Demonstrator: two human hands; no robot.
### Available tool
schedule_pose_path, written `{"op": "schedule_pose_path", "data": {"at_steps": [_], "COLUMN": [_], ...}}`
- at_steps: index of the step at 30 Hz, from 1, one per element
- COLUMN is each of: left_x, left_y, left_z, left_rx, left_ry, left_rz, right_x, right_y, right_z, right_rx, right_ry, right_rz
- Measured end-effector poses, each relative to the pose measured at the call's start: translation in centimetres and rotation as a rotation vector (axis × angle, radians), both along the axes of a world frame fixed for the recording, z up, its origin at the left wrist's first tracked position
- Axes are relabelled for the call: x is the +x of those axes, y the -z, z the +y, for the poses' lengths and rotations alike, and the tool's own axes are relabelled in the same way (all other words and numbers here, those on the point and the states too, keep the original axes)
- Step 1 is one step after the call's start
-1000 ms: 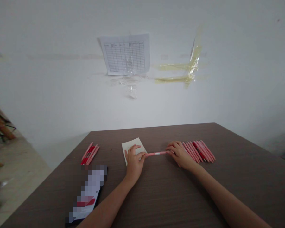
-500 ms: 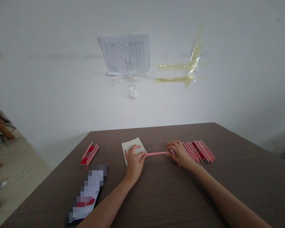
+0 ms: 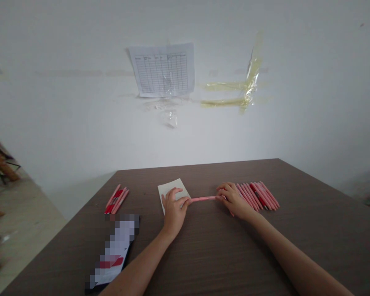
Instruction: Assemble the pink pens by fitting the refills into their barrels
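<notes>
This seems to be a simple workroom or office, though I cannot say exactly which. At twelve o'clock stands a plain white wall (image 3: 191,142), with a printed sheet (image 3: 163,68) of rows and columns fixed to it. Yellow tape (image 3: 252,82) is at two o'clock, a brown table (image 3: 209,255) at six, a pale floor (image 3: 40,230) at eight, and wooden furniture (image 3: 0,161) at nine.

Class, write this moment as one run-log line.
left hand: holds pink pen end, over cream paper | right hand: holds opposite end | right: pen row | left: pen group
</notes>
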State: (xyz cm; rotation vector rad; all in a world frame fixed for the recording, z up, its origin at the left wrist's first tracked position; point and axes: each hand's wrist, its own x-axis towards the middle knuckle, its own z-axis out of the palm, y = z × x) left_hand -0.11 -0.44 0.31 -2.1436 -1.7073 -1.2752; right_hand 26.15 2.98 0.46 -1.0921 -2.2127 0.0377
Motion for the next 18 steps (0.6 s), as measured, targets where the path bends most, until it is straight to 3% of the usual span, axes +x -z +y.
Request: {"op": "schedule_pose_path", "data": {"at_steps": [18], "left_x": [0.04], "left_y": [-0.15], "left_z": [-0.08], "left_rx": [0.01], "left_ry": [0.006], "left_rz": [-0.012], "right_x": [0.0], "right_y": [0.3], "right_z": [0.22], "right_rx": [-0.006], "right_ry": [-0.006], "right_rz": [-0.024]}}
